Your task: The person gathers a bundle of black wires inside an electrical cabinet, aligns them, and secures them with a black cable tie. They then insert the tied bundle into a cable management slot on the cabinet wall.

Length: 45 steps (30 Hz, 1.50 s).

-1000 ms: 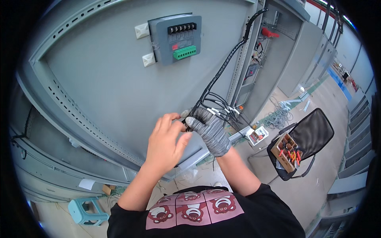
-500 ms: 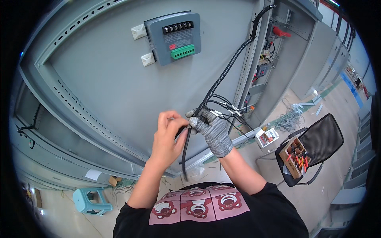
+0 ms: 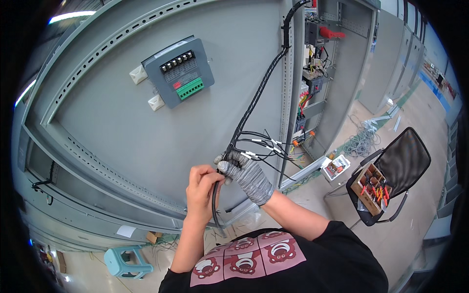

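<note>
Grasping cable bundle [image 3: 259, 93], both hands [image 3: 253, 181] (right gloved) | slotted edge [image 3: 287, 93]: right | room: left, over panel [image 3: 141, 141]

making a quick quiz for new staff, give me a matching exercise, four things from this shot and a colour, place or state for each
1. left hand
2. right hand
3. plastic stool
4. divided tool box

A. on the black chair
B. bare
C. light blue
D. in a grey glove

Pairs: 1-B, 2-D, 3-C, 4-A

A black T-shirt [image 3: 317, 261] and 1 grey glove [image 3: 250, 178] are worn
</note>
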Tool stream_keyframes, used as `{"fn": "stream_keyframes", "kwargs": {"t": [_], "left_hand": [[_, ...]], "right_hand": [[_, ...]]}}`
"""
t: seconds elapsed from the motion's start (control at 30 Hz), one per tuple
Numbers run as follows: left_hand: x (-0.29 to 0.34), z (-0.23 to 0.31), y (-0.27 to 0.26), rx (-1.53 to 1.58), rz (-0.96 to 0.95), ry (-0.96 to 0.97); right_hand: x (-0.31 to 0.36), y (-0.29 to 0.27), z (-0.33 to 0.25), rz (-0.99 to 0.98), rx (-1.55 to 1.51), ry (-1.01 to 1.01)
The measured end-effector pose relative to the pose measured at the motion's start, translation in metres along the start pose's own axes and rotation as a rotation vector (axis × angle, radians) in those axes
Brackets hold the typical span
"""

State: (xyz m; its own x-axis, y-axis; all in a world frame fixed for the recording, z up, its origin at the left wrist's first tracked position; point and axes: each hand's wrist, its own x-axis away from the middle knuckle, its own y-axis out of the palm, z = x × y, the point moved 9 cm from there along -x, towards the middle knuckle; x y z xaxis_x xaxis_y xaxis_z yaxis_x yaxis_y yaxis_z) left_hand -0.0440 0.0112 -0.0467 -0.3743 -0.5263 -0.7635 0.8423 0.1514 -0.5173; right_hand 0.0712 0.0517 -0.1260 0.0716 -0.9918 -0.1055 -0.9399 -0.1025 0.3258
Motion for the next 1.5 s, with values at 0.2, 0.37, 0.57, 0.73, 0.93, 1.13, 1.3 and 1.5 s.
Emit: {"fn": "stream_keyframes", "kwargs": {"t": [0.2,0.37,0.57,0.73,0.93,1.13,1.3,1.5], "left_hand": [[0.031,-0.068,0.019,0.854,0.124,-0.821],[0.042,-0.075,0.034,0.814,-0.085,-1.008],[0.044,-0.077,0.004,0.402,0.043,-0.781],[0.007,-0.04,0.002,0.079,-0.161,-0.342],[-0.004,-0.031,-0.013,0.185,-0.271,-0.418],[-0.066,-0.002,-0.108,-0.294,-0.032,-0.127],[-0.091,0.012,-0.166,-0.65,0.039,-0.096],[-0.093,0.021,-0.194,-0.755,0.074,-0.081]], "right_hand": [[0.009,0.008,-0.013,-0.084,-0.009,-0.227],[0.01,-0.011,0.001,0.05,0.186,-0.159],[0.025,-0.008,-0.011,0.133,0.306,-0.189],[0.028,0.003,-0.023,0.124,0.443,-0.173],[0.009,0.017,-0.02,0.109,0.478,-0.253],[-0.046,0.096,-0.051,0.012,-0.14,-0.257],[-0.086,0.139,-0.079,-0.038,-0.474,-0.233],[-0.099,0.154,-0.079,-0.139,-0.834,-0.132]]}}
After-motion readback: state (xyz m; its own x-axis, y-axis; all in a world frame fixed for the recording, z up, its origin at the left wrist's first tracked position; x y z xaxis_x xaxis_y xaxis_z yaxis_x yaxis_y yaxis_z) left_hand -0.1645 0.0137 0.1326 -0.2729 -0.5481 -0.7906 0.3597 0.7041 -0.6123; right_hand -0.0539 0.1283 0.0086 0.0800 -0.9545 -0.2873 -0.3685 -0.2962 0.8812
